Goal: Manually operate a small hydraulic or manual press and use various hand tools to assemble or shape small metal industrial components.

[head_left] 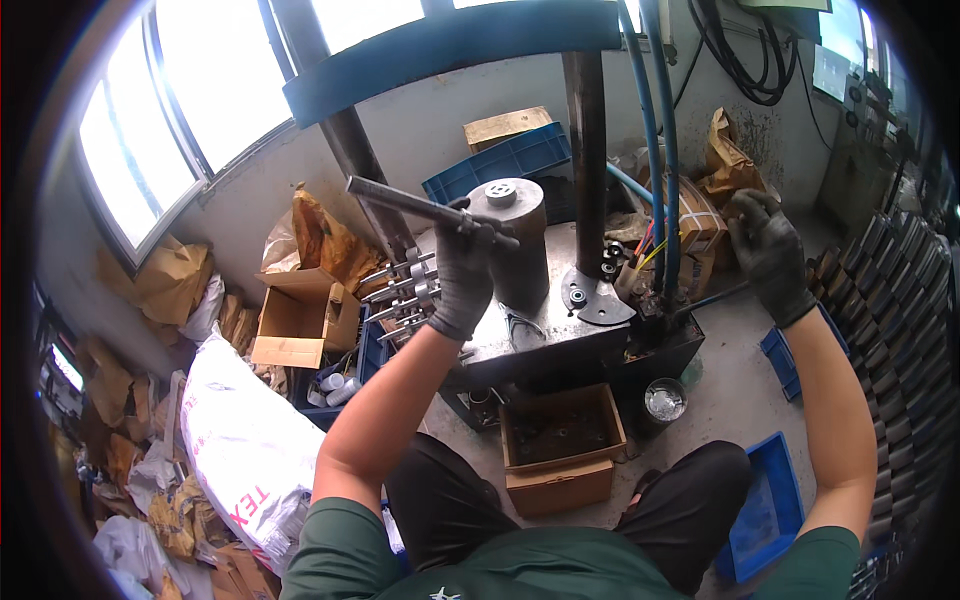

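Note:
My left hand (466, 275), in a dark grey glove, is closed round a long grey metal rod (400, 200). The rod is tilted, its thick end up to the left, above the press table. My right hand (770, 255), gloved too, is raised at the right with fingers loosely bent and nothing visible in them. Beside its heel ends a dark lever (716, 297); contact cannot be made out. Behind my left hand stands a thick metal cylinder (522, 240) on the metal table (480, 362). A fan-shaped plate (603, 300) with a ring on it lies to the right.
Several metal shafts (405, 290) stick out at the table's left. A blue crossbeam (450, 55) spans two dark posts above. A cardboard box (560, 480) stands before my legs, a metal can (665, 400) beside it. Blue trays (765, 510) and stacked metal parts (900, 340) fill the right.

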Motion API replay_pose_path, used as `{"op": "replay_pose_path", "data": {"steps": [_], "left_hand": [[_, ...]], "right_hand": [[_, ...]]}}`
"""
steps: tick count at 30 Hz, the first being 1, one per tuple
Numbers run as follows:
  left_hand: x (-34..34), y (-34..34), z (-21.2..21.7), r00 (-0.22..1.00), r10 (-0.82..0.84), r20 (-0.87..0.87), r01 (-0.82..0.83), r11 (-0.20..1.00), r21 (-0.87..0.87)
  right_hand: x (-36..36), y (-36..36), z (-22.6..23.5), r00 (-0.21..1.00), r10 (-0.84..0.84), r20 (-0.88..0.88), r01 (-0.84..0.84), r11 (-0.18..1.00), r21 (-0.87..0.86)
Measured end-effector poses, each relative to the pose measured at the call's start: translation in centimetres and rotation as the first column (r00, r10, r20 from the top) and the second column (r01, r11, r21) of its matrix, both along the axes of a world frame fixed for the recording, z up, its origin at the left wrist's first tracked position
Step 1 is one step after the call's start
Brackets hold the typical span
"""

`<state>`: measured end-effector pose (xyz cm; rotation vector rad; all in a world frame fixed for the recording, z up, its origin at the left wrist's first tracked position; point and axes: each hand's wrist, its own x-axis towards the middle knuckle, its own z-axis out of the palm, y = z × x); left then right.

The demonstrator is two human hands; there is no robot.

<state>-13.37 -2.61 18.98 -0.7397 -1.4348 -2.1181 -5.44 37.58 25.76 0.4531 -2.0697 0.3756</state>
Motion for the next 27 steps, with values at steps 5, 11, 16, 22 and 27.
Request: {"op": "replay_pose_path", "data": {"steps": [5,11,16,22,27], "left_hand": [[-9.7,0.1,5.2,0.962,0.271,-0.035,-0.273,0.957,-0.101],[-14.7,-0.6,5.5,0.914,0.397,0.077,-0.373,0.901,-0.223],[-15.8,-0.7,6.4,0.886,0.463,0.024,-0.405,0.797,-0.448],[-15.5,-0.7,7.0,0.778,0.559,-0.287,-0.587,0.481,-0.651],[-15.7,0.0,7.0,0.789,0.562,-0.248,-0.557,0.485,-0.674]], "right_hand": [[-5.4,2.0,1.9,0.976,-0.203,0.084,0.211,0.973,-0.095],[-5.0,0.4,3.6,0.850,-0.261,0.458,0.313,0.949,-0.040],[-5.4,0.9,3.3,0.835,-0.277,0.475,0.326,0.945,-0.023],[-4.6,0.9,2.7,0.868,-0.299,0.396,0.308,0.951,0.042],[-0.5,0.2,2.4,0.833,-0.289,0.471,0.304,0.952,0.048]]}}
